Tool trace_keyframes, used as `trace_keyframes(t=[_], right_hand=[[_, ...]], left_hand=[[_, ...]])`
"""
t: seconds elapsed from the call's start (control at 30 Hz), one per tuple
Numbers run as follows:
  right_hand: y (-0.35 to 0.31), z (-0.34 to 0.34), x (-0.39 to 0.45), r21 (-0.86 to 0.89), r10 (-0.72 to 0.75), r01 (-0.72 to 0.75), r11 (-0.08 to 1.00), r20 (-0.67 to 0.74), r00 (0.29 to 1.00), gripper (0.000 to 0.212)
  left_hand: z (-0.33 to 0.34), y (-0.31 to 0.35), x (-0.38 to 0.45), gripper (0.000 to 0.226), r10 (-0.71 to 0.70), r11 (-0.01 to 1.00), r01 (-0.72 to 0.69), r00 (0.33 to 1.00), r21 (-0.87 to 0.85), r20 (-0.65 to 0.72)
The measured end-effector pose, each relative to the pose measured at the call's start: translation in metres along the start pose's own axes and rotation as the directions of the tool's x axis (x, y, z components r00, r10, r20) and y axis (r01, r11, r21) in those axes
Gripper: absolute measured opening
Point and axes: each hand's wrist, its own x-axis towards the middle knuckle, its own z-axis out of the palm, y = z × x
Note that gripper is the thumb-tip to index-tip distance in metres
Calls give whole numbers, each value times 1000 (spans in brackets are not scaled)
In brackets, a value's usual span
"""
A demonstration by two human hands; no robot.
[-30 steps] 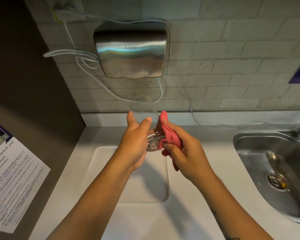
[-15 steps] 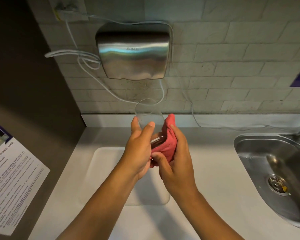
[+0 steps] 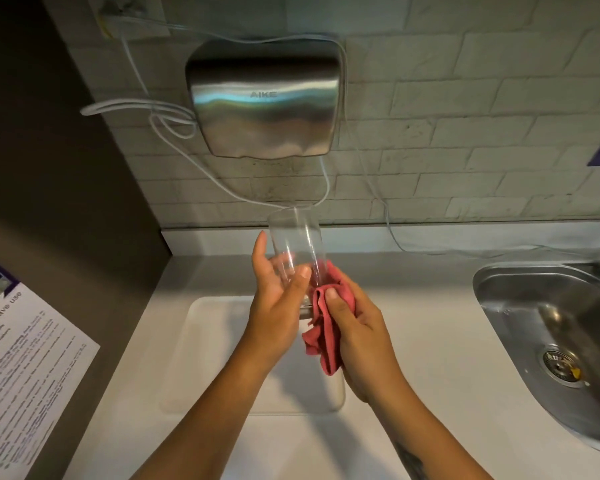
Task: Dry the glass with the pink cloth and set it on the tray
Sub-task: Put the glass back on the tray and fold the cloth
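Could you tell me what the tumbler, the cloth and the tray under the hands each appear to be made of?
The glass looks like clear, smooth glass, though clear plastic is possible: the wall and cable show through it. The pink cloth appears to be soft fabric, perhaps microfibre, since it bunches and folds matte. The tray seems white plastic with a satin finish, given its rounded moulded rim.

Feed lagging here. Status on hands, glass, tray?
Left hand holding glass. Right hand pressing pink cloth to its base. Tray below, nothing on it.
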Motion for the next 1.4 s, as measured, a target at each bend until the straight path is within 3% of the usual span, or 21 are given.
trace_keyframes(t=[0.2, 0.3, 0.47, 0.6, 0.7, 0.87, 1.03, 1.2, 1.27, 1.33, 1.4], right_hand=[[13, -27, -5, 76, 158, -155, 985, -40, 987, 34], [19, -46, -12, 138, 209, -201, 970, -51, 976, 32], [32, -73, -26, 356, 299, -272, 894, -21, 954, 43], [48, -90, -35, 479, 352, -312, 820, 8, 936, 40], [52, -95, -42, 433, 365, -331, 838, 7, 931, 41], [51, -99, -50, 338, 364, -350, 874, 22, 931, 40], [50, -104, -51, 298, 339, -330, 896, 23, 940, 41], [47, -101, -53, 255, 313, -309, 916, 24, 949, 41], [45, -99, -53, 240, 307, -302, 923, 19, 952, 45], [44, -98, -53, 228, 293, -287, 930, 7, 956, 44], [45, -98, -53, 157, 247, -244, 957, -5, 969, 40]], left_hand=[[-6, -29, 6, 98, 7, 996, -2, 999, 89, -46], [-13, -51, 5, 107, 47, 971, -35, 998, 237, -44], [-20, -99, 3, 98, -29, 931, 38, 999, 364, -30], [-22, -135, -2, 97, -86, 899, 90, 996, 429, -28], [-20, -150, -5, 98, -143, 878, 143, 989, 457, -35], [-16, -171, -11, 99, -135, 843, 110, 991, 527, 10], [-19, -185, -16, 98, -125, 818, 127, 991, 561, -42], [-18, -165, -26, 114, -71, 804, 108, 994, 585, -86], [-15, -149, -42, 98, 72, 809, 60, 977, 585, -199], [-11, -127, -63, 55, 232, 826, -45, 936, 562, -266], [-1, -98, -78, 14, 169, 899, -54, 958, 434, -231]])
